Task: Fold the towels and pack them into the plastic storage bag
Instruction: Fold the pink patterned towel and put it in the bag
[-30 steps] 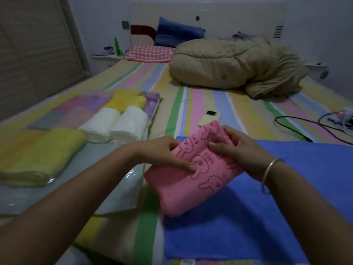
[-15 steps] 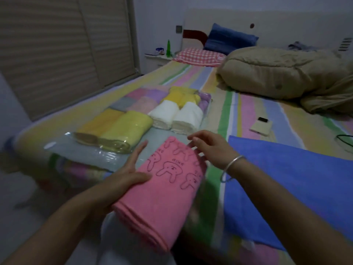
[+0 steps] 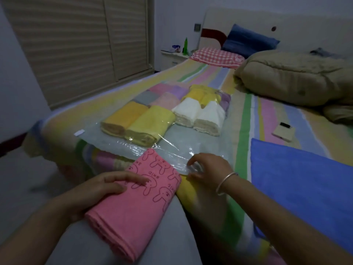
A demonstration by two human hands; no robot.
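Left hand [image 3: 107,185] presses pink towel [image 3: 137,213] (lengthwise toward bag [image 3: 172,139]); right hand [image 3: 208,167] pinches bag.

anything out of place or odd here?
Nothing spilled or damaged. The rolled towels lie in tidy rows inside the plastic bag. Only stray: a phone-like slab on the striped sheet, beyond the unfolded blue towel.

A bed [image 3: 243,121] in a pastel-striped sheet carries everything. At its near left corner lies a clear plastic storage bag [image 3: 187,139] holding rolled towels [image 3: 150,121]. To the right, apart from the bag, a blue towel [image 3: 305,180] lies spread flat. Beyond it are a small cream flat case [image 3: 283,131], a bundled khaki quilt [image 3: 292,77] and a red-checked pillow [image 3: 215,56].
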